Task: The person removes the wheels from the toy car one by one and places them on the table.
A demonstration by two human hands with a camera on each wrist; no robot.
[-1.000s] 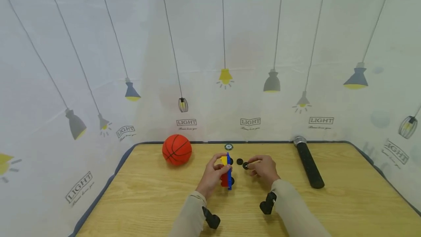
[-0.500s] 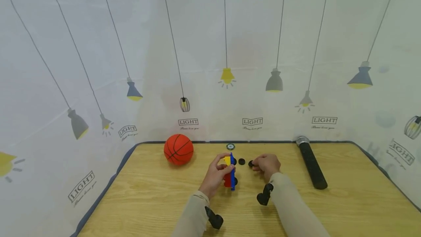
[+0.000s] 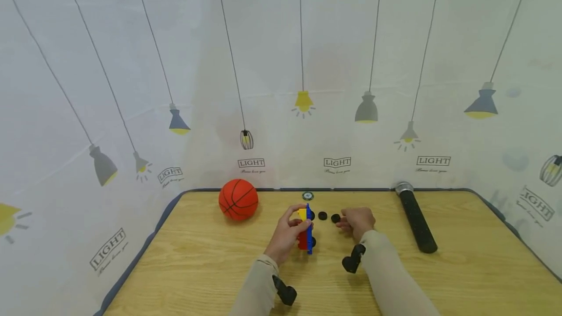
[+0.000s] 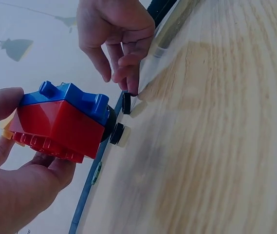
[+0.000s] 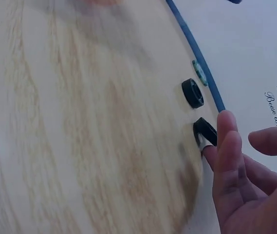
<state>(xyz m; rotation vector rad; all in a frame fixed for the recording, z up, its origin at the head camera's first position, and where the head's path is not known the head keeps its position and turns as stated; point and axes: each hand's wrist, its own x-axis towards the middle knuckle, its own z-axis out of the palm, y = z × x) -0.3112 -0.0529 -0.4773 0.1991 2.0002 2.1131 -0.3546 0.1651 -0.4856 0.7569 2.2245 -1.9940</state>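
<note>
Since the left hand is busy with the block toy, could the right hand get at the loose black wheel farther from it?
Probably yes. The right hand already touches the nearer wheel, and the farther wheel lies just beyond on bare table; only that nearer wheel lies between.

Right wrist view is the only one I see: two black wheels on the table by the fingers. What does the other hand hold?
Observer: The left hand grips a toy car of red, blue and yellow bricks.
Operator: Does it carry any wheel?
Observer: Yes, a mounted wheel shows on its side.
Operator: What else is on the table?
Observer: An orange ball at the left, a black microphone at the right.
</note>
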